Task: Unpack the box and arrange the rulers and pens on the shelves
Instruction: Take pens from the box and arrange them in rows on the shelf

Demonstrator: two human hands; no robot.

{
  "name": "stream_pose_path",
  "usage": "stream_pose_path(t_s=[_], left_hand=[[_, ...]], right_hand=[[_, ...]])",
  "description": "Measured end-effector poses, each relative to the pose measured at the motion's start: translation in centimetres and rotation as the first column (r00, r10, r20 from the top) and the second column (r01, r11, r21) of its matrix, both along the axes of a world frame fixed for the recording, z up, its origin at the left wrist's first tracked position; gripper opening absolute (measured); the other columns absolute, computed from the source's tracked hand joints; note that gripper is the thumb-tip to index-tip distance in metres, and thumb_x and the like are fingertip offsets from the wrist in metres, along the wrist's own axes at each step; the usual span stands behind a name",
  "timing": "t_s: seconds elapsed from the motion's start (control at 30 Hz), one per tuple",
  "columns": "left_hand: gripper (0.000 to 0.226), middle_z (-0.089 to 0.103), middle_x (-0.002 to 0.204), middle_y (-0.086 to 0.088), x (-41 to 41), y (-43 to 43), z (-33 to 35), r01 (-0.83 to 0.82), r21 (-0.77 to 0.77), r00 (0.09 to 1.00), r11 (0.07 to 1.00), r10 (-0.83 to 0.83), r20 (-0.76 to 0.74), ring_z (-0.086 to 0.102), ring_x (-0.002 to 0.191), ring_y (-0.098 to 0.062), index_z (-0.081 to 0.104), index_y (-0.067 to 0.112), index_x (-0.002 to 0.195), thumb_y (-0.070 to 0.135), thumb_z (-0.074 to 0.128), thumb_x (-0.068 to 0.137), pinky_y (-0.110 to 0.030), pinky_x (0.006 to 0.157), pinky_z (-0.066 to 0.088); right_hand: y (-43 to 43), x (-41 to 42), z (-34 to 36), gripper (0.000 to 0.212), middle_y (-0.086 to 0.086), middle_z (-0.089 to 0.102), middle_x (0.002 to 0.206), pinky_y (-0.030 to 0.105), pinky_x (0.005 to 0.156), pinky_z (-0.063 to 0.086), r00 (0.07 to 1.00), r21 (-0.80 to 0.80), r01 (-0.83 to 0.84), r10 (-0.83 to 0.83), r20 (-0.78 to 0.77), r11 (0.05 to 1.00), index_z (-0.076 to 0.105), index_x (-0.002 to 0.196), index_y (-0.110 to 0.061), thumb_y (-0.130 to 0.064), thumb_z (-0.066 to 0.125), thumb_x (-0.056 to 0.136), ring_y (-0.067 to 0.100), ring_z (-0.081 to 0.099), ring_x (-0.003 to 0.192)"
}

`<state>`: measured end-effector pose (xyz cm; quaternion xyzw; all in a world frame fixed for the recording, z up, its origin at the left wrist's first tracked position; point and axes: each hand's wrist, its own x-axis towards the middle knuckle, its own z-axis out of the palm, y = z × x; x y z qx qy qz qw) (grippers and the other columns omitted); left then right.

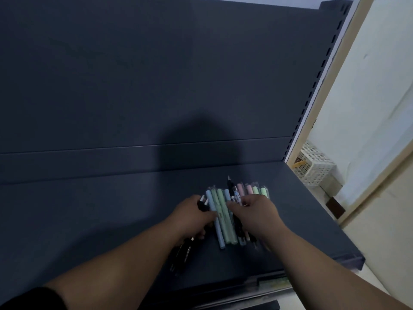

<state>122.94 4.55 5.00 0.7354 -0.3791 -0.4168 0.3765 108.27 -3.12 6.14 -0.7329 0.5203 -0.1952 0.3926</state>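
Observation:
Several pastel pens (223,218), blue, green and pink, lie side by side on the dark grey shelf (111,209), tips pointing away from me. My left hand (192,218) grips a bundle of black pens (185,251) just left of the row, their ends sticking out past both sides of the fist. My right hand (257,215) rests on the right part of the row, fingers pinched on a black pen (233,193) among the pink and green ones. No rulers and no box are in view.
The shelf's dark back panel (156,74) rises behind the pens. Its slotted upright (312,90) runs along the right side. Beyond the right edge stand a white lattice basket (312,166) and a pale wall. The shelf's front lip (268,285) is near my forearms.

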Motion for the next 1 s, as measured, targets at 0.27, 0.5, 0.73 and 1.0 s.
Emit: stream_pose_path(t_s=[0.27,0.5,0.73,1.0], left_hand=[[0.02,0.055,0.073,-0.003,8.1,5.8,2.5,-0.356,-0.06,0.872,0.933,0.308,-0.38,0.041,0.038,-0.005,0.062,0.009,0.089,0.028,0.066,0.088,-0.019,0.042,0.043],[0.011,0.056,0.07,-0.002,16.7,14.1,2.9,-0.506,-0.084,0.829,0.859,0.457,-0.323,0.04,0.038,-0.004,0.065,0.007,0.088,0.018,0.067,0.088,-0.017,0.04,0.044],[0.012,0.06,0.068,-0.005,23.4,21.0,1.1,-0.572,-0.11,0.82,0.813,0.562,-0.109,0.043,0.039,-0.01,0.062,0.006,0.082,0.015,0.064,0.089,-0.022,0.049,0.047],[0.016,0.06,0.067,-0.008,26.1,24.0,0.0,-0.272,0.092,0.957,0.958,0.26,0.126,0.046,0.035,-0.008,0.058,0.009,0.074,0.014,0.064,0.088,-0.022,0.045,0.046]], right_hand=[[6.1,7.3,1.9,0.024,-0.008,0.058,0.05,0.013,0.041,0.036,0.939,0.271,-0.337,0.3,0.168,0.902,0.069,0.073,-0.017,-0.037,0.069,0.087,0.003,0.044,0.036],[10.4,15.8,0.9,0.026,-0.007,0.062,0.061,0.018,0.052,0.042,0.885,0.144,-0.453,0.463,-0.047,0.88,0.071,0.076,-0.02,-0.044,0.069,0.085,0.002,0.052,0.051],[13.8,21.7,-1.2,0.038,-0.009,0.048,0.053,0.02,0.053,0.037,0.925,-0.045,-0.367,0.359,-0.124,0.929,0.053,0.06,-0.02,-0.042,0.063,0.09,0.004,0.046,0.052],[17.6,26.9,-1.5,0.022,-0.011,0.063,0.086,0.02,0.072,0.042,0.87,-0.17,-0.486,0.456,-0.189,0.857,0.067,0.106,-0.026,-0.034,0.07,0.085,0.009,0.059,0.082]])
